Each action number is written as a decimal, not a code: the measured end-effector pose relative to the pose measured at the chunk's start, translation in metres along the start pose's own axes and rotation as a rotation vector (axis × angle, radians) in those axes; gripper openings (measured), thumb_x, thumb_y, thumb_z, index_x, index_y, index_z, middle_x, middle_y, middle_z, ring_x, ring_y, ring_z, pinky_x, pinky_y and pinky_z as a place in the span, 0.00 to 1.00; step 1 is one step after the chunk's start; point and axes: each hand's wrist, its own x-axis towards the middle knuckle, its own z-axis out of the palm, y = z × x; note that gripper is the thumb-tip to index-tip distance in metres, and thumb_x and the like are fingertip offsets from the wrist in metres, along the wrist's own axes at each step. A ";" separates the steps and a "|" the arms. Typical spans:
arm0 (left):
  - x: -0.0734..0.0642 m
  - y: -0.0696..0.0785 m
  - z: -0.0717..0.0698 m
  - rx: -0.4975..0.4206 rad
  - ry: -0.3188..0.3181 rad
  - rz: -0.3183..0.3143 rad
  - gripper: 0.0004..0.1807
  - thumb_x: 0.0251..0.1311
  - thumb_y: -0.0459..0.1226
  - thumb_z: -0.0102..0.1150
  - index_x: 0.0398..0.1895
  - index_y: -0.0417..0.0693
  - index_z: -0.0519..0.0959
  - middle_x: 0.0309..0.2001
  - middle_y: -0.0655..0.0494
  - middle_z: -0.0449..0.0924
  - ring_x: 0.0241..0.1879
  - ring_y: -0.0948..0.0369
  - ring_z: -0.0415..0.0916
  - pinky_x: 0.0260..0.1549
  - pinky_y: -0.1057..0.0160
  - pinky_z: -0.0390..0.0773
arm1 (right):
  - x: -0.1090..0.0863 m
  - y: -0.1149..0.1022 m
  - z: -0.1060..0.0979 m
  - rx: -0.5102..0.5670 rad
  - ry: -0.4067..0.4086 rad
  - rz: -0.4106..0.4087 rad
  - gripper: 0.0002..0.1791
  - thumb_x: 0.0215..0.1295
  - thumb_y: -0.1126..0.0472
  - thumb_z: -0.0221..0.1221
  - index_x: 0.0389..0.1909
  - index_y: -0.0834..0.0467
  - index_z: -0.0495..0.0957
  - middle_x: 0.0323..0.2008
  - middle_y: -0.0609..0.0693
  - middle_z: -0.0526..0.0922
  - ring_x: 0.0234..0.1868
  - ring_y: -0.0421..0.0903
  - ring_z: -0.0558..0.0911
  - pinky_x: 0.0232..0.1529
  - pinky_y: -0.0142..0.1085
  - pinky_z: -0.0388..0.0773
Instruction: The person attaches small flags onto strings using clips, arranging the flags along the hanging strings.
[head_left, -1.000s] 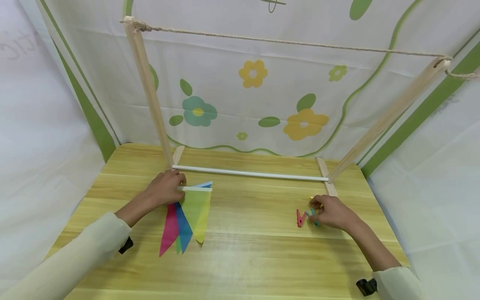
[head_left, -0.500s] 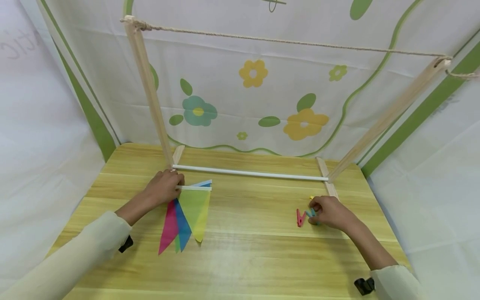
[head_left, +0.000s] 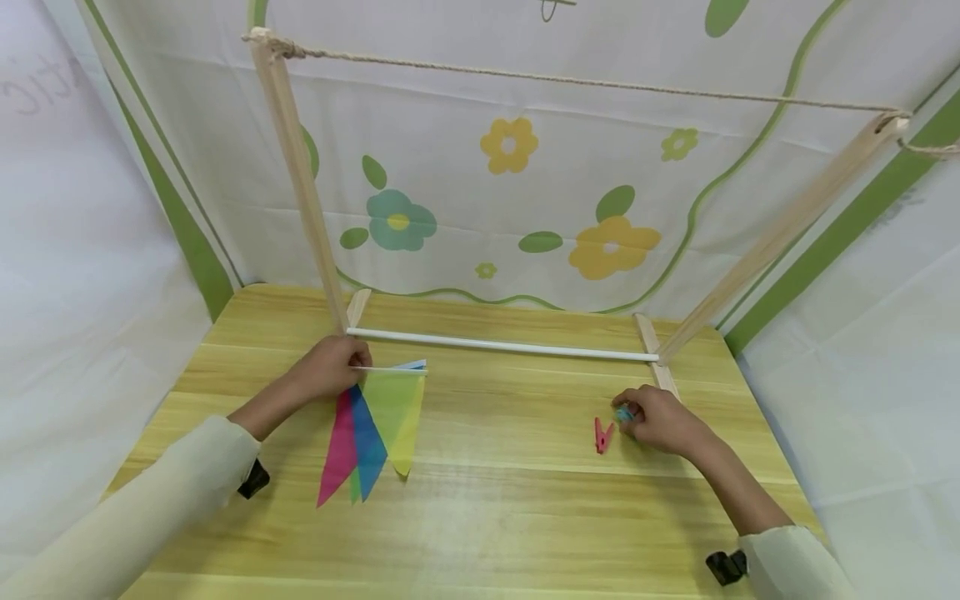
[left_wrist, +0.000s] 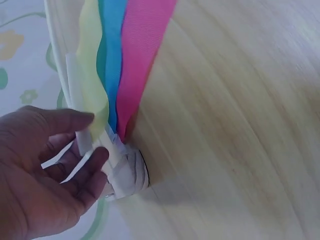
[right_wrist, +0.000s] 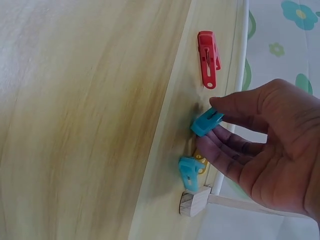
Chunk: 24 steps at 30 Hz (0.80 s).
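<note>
At the left of the table, my left hand (head_left: 330,367) holds several triangular pennants by their white top edges. A yellow pennant (head_left: 390,408) lies frontmost, with blue (head_left: 369,442) and pink (head_left: 337,450) ones fanned out below. The left wrist view shows thumb and fingers at the white strip (left_wrist: 75,85) of the yellow one. At the right, my right hand (head_left: 660,421) pinches a teal clothespin (right_wrist: 207,121) between thumb and fingers, just above the table. A red clothespin (right_wrist: 207,57) lies beside it. Under the fingers are a second teal clothespin (right_wrist: 189,171) and a partly hidden yellow clothespin (right_wrist: 201,162).
Two wooden posts, left (head_left: 300,183) and right (head_left: 780,237), stand at the back of the table (head_left: 480,517). A twine line (head_left: 570,81) joins their tops. A white rod (head_left: 502,345) runs between their feet. Behind hangs a flower-printed cloth (head_left: 450,100).
My right hand has picked up a teal clothespin from the table and turned it upward. The left hand has tilted the pennants' top strip slightly, still holding them in the same place.
</note>
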 end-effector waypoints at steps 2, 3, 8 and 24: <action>0.001 -0.001 -0.001 -0.076 -0.015 -0.025 0.04 0.69 0.27 0.68 0.41 0.38 0.91 0.37 0.49 0.90 0.38 0.57 0.83 0.40 0.56 0.85 | 0.000 0.001 0.000 0.009 0.012 0.000 0.17 0.70 0.67 0.68 0.57 0.67 0.88 0.42 0.53 0.89 0.41 0.45 0.81 0.42 0.41 0.80; 0.002 -0.001 -0.001 -0.112 -0.022 -0.037 0.04 0.70 0.28 0.69 0.42 0.39 0.90 0.38 0.49 0.90 0.38 0.58 0.83 0.39 0.57 0.84 | 0.001 0.001 0.000 0.013 0.019 -0.002 0.16 0.70 0.67 0.68 0.56 0.67 0.88 0.42 0.53 0.89 0.41 0.44 0.82 0.42 0.40 0.81; 0.002 -0.003 -0.003 -0.272 -0.052 -0.094 0.06 0.75 0.33 0.70 0.47 0.39 0.90 0.42 0.47 0.91 0.38 0.58 0.82 0.37 0.61 0.81 | 0.001 0.003 0.002 0.052 0.044 0.041 0.14 0.74 0.61 0.67 0.53 0.66 0.86 0.41 0.52 0.89 0.41 0.44 0.84 0.42 0.39 0.83; 0.005 0.004 -0.008 -0.809 -0.080 -0.211 0.18 0.81 0.37 0.68 0.63 0.32 0.82 0.41 0.59 0.90 0.44 0.63 0.90 0.58 0.54 0.92 | 0.003 0.017 -0.012 0.290 0.055 0.199 0.18 0.70 0.54 0.75 0.54 0.60 0.87 0.45 0.53 0.90 0.44 0.46 0.86 0.46 0.40 0.85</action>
